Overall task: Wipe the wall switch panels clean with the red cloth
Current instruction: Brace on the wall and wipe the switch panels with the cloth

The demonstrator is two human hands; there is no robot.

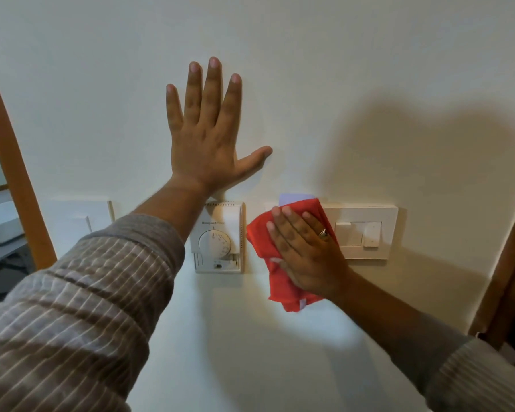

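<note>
A red cloth [283, 281] is pressed flat against the left part of a cream wall switch panel [366, 233] by my right hand [306, 251], which wears a ring. The cloth and hand hide the panel's left half; two rocker switches show on its right half. A white thermostat [219, 237] with a round dial hangs on the wall just left of the cloth. My left hand [211, 135] rests flat on the bare wall above the thermostat, fingers spread, holding nothing. Another white panel [78, 217] sits further left, partly behind my left sleeve.
A brown wooden door frame [15, 173] runs down the left edge, with a white object on a grey surface beyond it. A second wooden frame [509, 263] stands at the right edge. My shadow falls on the wall above the switch panel.
</note>
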